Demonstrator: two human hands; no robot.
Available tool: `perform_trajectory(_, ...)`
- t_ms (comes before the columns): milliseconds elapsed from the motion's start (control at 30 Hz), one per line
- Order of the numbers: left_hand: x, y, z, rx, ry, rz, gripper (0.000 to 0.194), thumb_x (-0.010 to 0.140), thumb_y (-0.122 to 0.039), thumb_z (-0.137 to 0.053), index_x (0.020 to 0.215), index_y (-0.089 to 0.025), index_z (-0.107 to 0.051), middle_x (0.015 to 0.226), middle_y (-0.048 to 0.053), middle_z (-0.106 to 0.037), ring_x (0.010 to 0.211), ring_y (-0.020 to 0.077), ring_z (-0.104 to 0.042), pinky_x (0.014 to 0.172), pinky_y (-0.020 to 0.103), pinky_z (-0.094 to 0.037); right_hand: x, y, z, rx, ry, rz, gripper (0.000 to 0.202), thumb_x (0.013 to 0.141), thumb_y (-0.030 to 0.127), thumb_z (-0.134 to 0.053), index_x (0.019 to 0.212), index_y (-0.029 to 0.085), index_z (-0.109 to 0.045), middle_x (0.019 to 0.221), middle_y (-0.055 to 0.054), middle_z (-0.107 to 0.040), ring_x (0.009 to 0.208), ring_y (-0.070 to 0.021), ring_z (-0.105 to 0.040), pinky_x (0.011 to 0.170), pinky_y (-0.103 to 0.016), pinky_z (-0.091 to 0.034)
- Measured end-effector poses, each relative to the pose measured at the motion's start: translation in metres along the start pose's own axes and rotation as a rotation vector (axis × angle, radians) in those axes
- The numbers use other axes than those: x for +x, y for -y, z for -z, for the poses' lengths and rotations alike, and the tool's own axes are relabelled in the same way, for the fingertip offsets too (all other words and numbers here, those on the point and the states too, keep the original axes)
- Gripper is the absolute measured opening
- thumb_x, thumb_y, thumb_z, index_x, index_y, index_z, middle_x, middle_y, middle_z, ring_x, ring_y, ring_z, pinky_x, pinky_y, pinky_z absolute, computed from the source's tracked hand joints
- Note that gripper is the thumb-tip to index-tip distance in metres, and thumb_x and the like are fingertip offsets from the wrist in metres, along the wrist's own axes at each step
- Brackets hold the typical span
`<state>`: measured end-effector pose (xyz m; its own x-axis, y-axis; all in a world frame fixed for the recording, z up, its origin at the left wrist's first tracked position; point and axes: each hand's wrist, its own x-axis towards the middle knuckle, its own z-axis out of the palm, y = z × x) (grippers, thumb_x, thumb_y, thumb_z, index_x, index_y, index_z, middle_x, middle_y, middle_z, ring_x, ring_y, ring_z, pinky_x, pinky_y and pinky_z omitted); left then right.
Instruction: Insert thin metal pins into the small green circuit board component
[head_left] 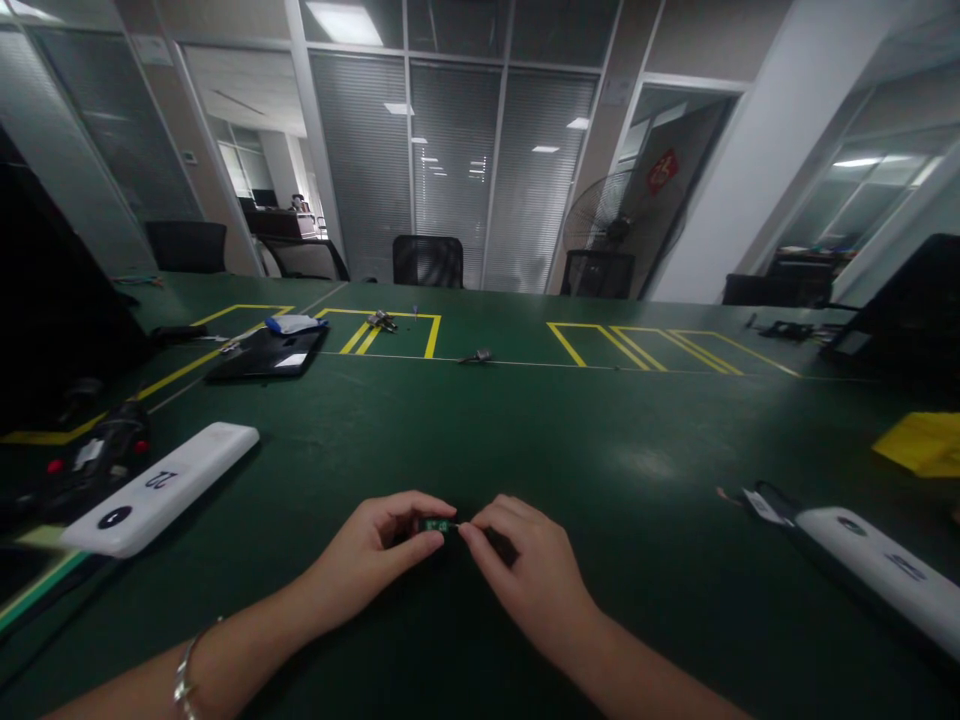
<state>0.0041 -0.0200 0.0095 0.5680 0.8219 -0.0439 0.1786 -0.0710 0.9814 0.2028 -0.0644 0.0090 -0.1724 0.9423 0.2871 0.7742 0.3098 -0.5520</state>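
Observation:
A small green circuit board (436,525) is pinched between the thumb and fingers of my left hand (382,545), low over the green table. From its right end a thin, short piece sticks out toward my right hand (529,565). The thumb and forefinger of that hand are pressed together around the tip of this thin piece, which is too small to make out well. Both hands are close together near the middle of the view, fingertips almost touching.
On the green table (480,430), a white power bank (165,490) lies left and another white device (885,570) right. Farther off are a black flat case (259,355), a small grey part (478,356), metal parts (382,321) and a yellow object (921,444).

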Motion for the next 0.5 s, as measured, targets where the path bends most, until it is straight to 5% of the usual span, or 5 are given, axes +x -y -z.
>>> perform_trajectory(367,0.0002,-0.0010,-0.0015,-0.029,-0.028,0.051,0.029,0.081,-0.030,-0.065,0.106,-0.017,-0.071,0.074,0.002,-0.068,0.069,0.0167,-0.057,0.066,0.028,-0.043,0.0001,0.0004,-0.0003,0.002,0.012,0.000,0.025,0.093,0.030,-0.050,0.076,0.022,-0.066,0.070,0.001,-0.059,0.067,-0.0139,-0.055,0.060,-0.025,-0.037)
perform_trajectory(500,-0.0017,0.0001,-0.0023,-0.002,-0.055,0.023,0.029,0.080,-0.029,-0.066,0.106,-0.019,-0.072,0.083,0.004,-0.071,0.073,0.0182,-0.059,0.068,0.029,-0.045,-0.0004,-0.0003,-0.0017,0.002,0.010,-0.001,0.024,0.093,0.030,-0.051,0.076,0.022,-0.066,0.070,0.002,-0.059,0.066,-0.0134,-0.055,0.060,-0.025,-0.037)
